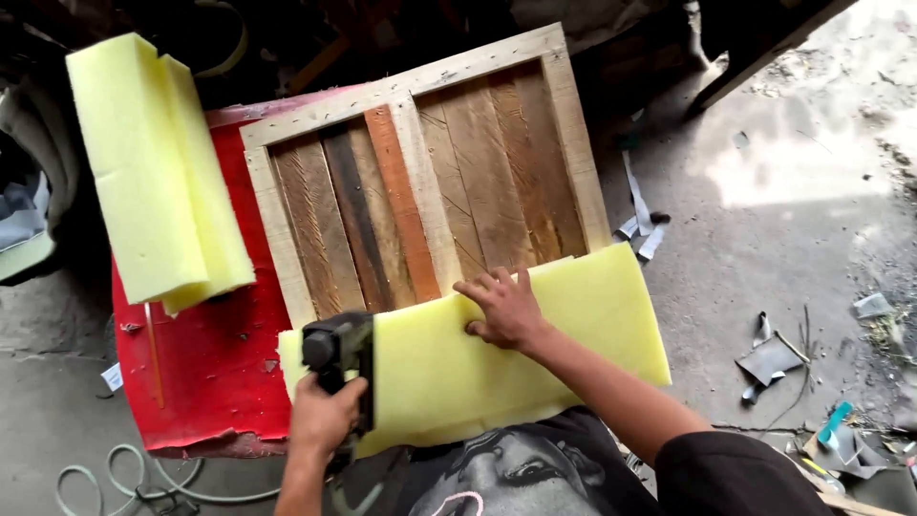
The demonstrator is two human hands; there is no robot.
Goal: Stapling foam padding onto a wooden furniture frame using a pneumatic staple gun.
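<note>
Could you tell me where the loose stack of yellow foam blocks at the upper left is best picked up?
Grip the foam stack across its two long sides near the middle, coming from above: it lies flat on the red board, long and narrow, with both edges exposed.

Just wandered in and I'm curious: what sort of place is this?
Probably a rough upholstery or furniture workshop: a slatted wooden frame, yellow foam sheets, a black staple-gun-like tool in the left hand, scraps on the concrete floor.
</note>
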